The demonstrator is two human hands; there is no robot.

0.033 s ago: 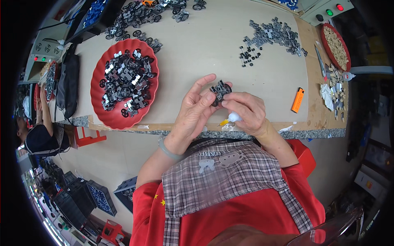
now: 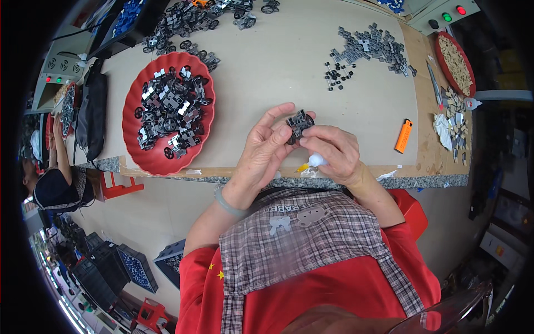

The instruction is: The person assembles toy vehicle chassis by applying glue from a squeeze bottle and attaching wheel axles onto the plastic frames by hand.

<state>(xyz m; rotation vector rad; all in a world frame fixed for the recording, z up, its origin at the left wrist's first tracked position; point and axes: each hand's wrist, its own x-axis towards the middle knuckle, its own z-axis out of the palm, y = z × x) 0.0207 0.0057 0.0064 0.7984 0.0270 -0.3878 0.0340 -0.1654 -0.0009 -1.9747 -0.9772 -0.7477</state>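
Note:
Between my two hands, just above the table's front edge, is a small grey toy chassis with black wheels [image 2: 299, 123]. My left hand [image 2: 265, 145] pinches it from the left between thumb and fingers. The fingertips of my right hand [image 2: 338, 150] grip its right side. Tucked in that same right hand is a small white squeeze bottle with a yellow tip [image 2: 316, 160], pointing left; the fingers partly hide it. To the left stands a scalloped red bowl [image 2: 130, 106] heaped with similar wheeled chassis [image 2: 169, 108].
More wheeled chassis [image 2: 183, 22] pile up at the far left. Grey plates [image 2: 375, 47] and small black-ended axles [image 2: 337, 75] lie far right. An orange lighter [image 2: 404, 136], tweezers [image 2: 434, 83] and a red bowl of tan pieces [image 2: 439, 42] are rightward. A co-worker [image 2: 61, 183] sits at left.

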